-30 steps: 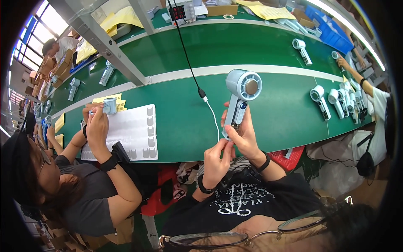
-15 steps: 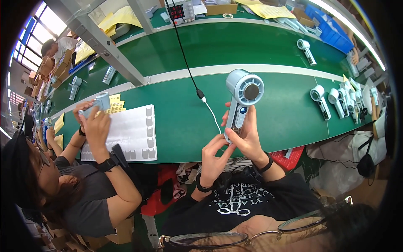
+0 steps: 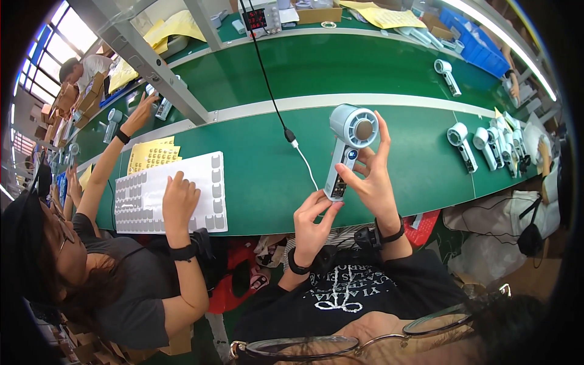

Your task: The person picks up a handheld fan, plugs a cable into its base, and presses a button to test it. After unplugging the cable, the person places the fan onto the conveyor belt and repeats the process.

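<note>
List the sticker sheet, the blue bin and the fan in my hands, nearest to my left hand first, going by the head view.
1. Fan: its lower end is right at the left hand's fingertips.
2. Sticker sheet: on the table, to the left.
3. Blue bin: far side, upper right.

The lighting is bright: daylight comes from the windows [image 3: 78,31] at upper left, and a white tube lamp [image 3: 522,46] glares at upper right. Straight edges bend strongly toward the rim, and the corners are black

Bright gridded windows [image 3: 75,31] stand beyond green tabletops [image 3: 255,164].
</note>
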The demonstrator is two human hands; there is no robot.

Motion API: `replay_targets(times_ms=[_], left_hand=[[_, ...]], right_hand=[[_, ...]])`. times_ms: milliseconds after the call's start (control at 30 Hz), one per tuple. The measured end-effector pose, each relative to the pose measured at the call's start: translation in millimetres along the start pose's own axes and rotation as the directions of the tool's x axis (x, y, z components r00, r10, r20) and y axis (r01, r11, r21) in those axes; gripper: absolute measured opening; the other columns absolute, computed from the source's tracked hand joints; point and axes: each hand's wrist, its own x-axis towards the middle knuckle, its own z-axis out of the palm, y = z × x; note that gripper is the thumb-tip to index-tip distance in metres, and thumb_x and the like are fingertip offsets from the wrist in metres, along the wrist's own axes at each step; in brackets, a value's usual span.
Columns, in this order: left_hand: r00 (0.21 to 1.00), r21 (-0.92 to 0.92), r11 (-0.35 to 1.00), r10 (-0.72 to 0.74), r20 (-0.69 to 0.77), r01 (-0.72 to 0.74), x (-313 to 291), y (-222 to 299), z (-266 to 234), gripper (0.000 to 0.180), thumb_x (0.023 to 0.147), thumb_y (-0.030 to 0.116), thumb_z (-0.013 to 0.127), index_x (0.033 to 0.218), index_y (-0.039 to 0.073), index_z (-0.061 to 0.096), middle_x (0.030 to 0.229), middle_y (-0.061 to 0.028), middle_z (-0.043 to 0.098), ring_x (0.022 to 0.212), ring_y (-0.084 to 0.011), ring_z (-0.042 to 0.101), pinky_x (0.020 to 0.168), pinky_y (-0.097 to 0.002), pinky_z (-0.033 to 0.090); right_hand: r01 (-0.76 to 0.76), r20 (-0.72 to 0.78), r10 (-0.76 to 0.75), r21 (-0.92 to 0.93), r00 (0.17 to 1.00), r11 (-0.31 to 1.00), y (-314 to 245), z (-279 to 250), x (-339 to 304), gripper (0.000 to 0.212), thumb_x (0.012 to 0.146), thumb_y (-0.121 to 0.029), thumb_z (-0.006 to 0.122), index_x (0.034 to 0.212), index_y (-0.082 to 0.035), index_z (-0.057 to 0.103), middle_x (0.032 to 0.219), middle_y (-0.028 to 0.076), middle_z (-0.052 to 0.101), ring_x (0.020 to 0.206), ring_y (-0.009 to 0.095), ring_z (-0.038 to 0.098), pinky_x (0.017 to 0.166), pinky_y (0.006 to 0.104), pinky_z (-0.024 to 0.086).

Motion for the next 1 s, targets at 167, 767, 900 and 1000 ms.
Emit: replay_targets(times_ms=[167,767,900,1000], left_hand=[[0.994,0.152,0.985,0.093,-0.066,-0.082,-2.7,2.7,8.0,0.012,0.08,0.0,0.069,0.091,-0.004,0.07,0.103,-0.0177,0.066,0.086,-0.0281,0.068,0.073,-0.033,0.052],[0.993,0.146,0.983,0.113,-0.012,-0.111,-5.5,11.9,6.4,0.009,0.08,-0.002,0.067,0.089,-0.005,0.068,0.102,-0.0191,0.065,0.082,-0.0315,0.068,0.07,-0.0342,0.053],[0.988,0.164,0.976,0.149,-0.036,-0.142,-8.1,10.7,5.9,0.009,0.081,-0.002,0.066,0.089,-0.006,0.068,0.104,-0.0192,0.065,0.086,-0.0304,0.068,0.072,-0.0336,0.053],[0.993,0.144,0.982,0.113,0.042,-0.118,-16.1,8.7,6.2,0.009,0.081,-0.004,0.067,0.089,-0.008,0.067,0.105,-0.0177,0.067,0.09,-0.0274,0.068,0.076,-0.0311,0.054]], right_hand=[[-0.059,-0.038,0.065,0.139,0.997,0.988,10.4,1.7,-0.8,0.095,0.084,0.006,0.062,0.149,-0.015,-0.005,0.134,0.022,0.042,0.11,0.028,0.06,0.084,0.0367,0.056],[0.034,-0.09,-0.033,0.012,0.995,0.999,-2.4,3.3,-7.6,0.094,0.083,0.005,0.064,0.152,-0.014,0.002,0.125,0.025,0.053,0.105,0.026,0.063,0.08,0.0346,0.057],[-0.018,-0.027,0.031,0.387,0.999,0.922,-10.9,-7.2,1.3,0.096,0.081,0.004,0.067,0.152,-0.014,0.003,0.127,0.025,0.052,0.102,0.023,0.064,0.078,0.0337,0.057],[-0.133,0.149,0.006,0.862,0.989,0.49,-21.3,-66.2,26.6,0.086,0.087,-0.01,0.063,0.152,-0.014,0.007,0.133,0.028,0.046,0.105,0.025,0.061,0.077,0.0327,0.056]])
